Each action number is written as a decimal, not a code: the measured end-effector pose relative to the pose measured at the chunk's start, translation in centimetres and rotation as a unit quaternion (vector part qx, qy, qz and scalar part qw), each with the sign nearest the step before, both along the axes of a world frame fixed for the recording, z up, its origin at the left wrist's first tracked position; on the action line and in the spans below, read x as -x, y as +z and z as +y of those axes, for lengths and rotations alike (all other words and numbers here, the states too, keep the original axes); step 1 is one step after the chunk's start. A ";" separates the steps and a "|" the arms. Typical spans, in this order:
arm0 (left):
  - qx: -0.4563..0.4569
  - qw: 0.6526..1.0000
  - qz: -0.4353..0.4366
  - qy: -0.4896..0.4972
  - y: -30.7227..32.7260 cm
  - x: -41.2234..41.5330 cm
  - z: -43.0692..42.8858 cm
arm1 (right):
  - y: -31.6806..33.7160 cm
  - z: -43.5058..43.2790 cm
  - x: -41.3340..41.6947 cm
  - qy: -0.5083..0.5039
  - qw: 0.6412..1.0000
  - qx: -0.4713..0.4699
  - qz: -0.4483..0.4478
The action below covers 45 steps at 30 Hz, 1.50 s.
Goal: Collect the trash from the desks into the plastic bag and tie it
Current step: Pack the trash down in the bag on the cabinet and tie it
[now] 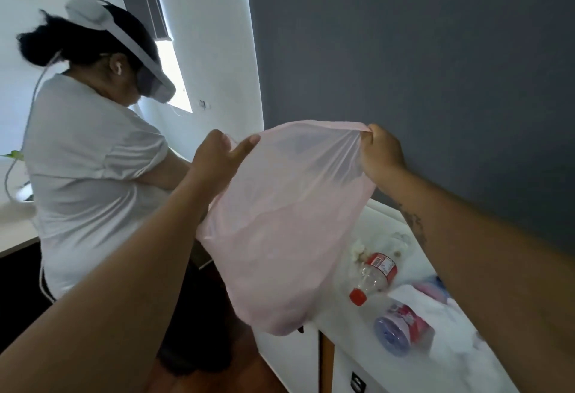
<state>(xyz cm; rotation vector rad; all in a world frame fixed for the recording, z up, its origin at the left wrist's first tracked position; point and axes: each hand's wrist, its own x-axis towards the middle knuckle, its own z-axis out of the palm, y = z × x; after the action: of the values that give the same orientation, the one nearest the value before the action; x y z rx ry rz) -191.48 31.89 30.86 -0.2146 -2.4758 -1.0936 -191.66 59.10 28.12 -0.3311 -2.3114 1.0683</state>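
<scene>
A thin pink plastic bag [280,221] hangs in front of me, its mouth stretched wide. My left hand [217,156] grips the rim's left side, forefinger pointing out. My right hand [381,153] pinches the rim's right corner. Below the bag, on the white desk [389,371], lie a clear bottle with a red cap and red label [375,276], a clear bottle with a blue cap and pink label [401,327], crumpled white paper bits [357,252] and white tissue or wrapping [420,299].
Another person in a white shirt and headset [90,159] stands close on the left, bent over a second desk [15,231]. A dark grey wall [435,66] runs behind the white desk. Wooden floor [249,371] shows between the desks.
</scene>
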 end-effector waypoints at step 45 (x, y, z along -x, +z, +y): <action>0.063 0.978 -0.078 -0.184 -10.4 6.4 10.4 | -11.9 11.4 -9.1 0.020 0.895 -0.097 -0.435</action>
<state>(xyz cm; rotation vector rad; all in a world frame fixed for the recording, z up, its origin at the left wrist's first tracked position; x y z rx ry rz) -197.92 42.33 20.41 -0.6718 -2.7205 -1.1303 -182.61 70.46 16.19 -0.8157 -3.1882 0.7669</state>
